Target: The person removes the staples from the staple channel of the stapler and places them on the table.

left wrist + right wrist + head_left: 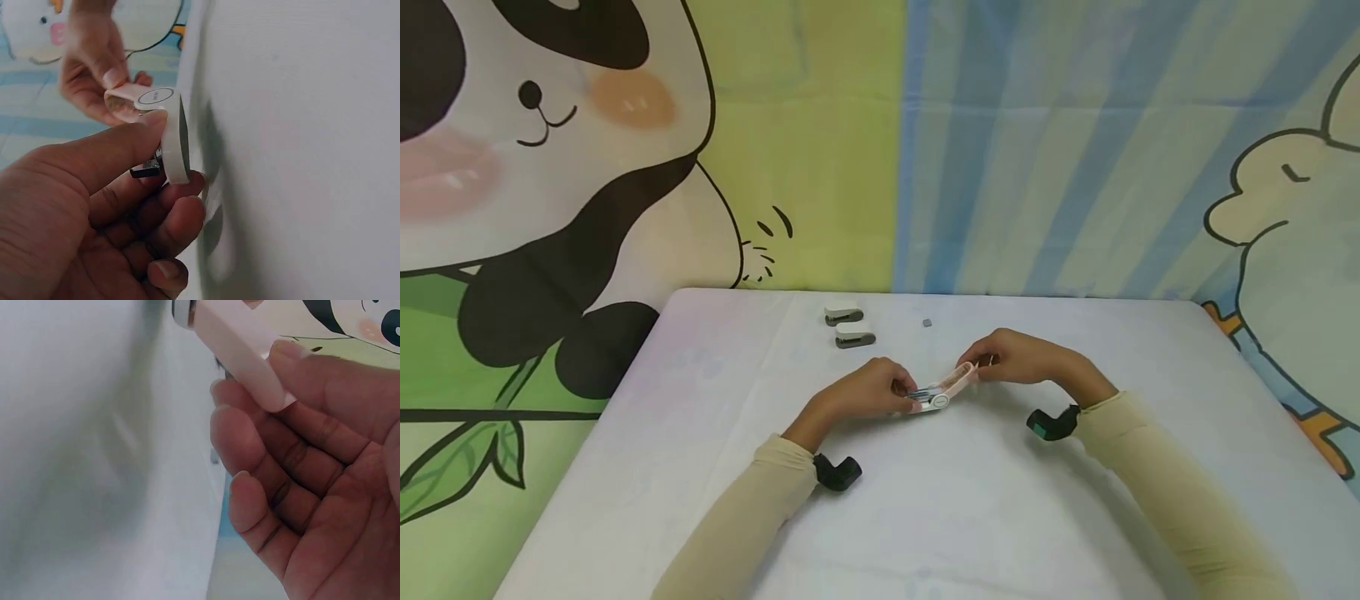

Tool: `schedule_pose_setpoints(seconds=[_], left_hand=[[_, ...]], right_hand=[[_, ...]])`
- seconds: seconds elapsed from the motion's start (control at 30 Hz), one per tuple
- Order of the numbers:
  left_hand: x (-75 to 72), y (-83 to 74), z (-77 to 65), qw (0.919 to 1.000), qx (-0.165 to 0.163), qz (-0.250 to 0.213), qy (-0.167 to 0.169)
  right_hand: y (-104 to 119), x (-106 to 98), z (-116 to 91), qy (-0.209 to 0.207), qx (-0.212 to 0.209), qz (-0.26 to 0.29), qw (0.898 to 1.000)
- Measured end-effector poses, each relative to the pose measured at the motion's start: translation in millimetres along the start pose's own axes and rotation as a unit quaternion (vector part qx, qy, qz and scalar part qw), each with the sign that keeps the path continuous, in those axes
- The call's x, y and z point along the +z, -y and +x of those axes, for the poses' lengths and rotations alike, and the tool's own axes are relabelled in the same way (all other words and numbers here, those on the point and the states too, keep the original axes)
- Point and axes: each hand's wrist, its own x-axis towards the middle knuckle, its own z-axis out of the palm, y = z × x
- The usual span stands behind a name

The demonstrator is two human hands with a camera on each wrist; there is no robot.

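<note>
Between both hands is a small pink-and-white stapler (957, 382), swung wide at its round hinge and raised over the white table. My left hand (871, 388) pinches its white end between thumb and fingers; in the left wrist view, metal parts show beside that white arm (175, 140). My right hand (1021, 355) grips the far end of the pink arm (240, 353), thumb on one side and fingers on the other. The right ring and little fingers curl loosely below it in the right wrist view.
Two small staplers with white tops and grey bases, the rear one (844, 316) and the nearer one (855, 336), lie beyond my left hand. A tiny grey piece (927, 322) lies right of them on the white tabletop (925, 517). A cartoon-printed curtain (820, 150) hangs behind.
</note>
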Motion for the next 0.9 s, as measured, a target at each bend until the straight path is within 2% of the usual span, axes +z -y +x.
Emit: schedule_pose_setpoints(seconds=[0.13, 0.3, 0.4, 0.53, 0.67, 0.8, 0.9], left_hand=[[7.6, -14.6, 26.7, 0.9986, 0.017, 0.047, 0.019], [11.3, -23.9, 54.4, 0.9964, 0.012, 0.084, 0.009], [11.3, -25.5, 68.8, 0.9952, 0.005, 0.095, -0.021], [13.6, -25.3, 87.5, 0.9912, -0.002, 0.103, -0.083], [19.2, -26.0, 107.1, 0.9850, 0.002, 0.111, -0.132], [25.4, -27.5, 123.3, 0.9834, -0.006, 0.099, -0.152], [27.5, -28.0, 130.8, 0.9834, -0.018, 0.098, -0.151]], right_hand=[[-2, -15, -16, -0.005, 0.033, -0.034, 0.999], [-8, -27, -27, -0.021, 0.055, -0.077, 0.995], [-12, -32, -30, -0.055, 0.059, -0.096, 0.992], [-20, -40, -35, -0.103, 0.074, -0.122, 0.984], [-33, -48, -38, -0.124, 0.103, -0.129, 0.978], [-49, -55, -39, -0.127, 0.126, -0.122, 0.976], [-58, -56, -40, -0.129, 0.132, -0.110, 0.977]])
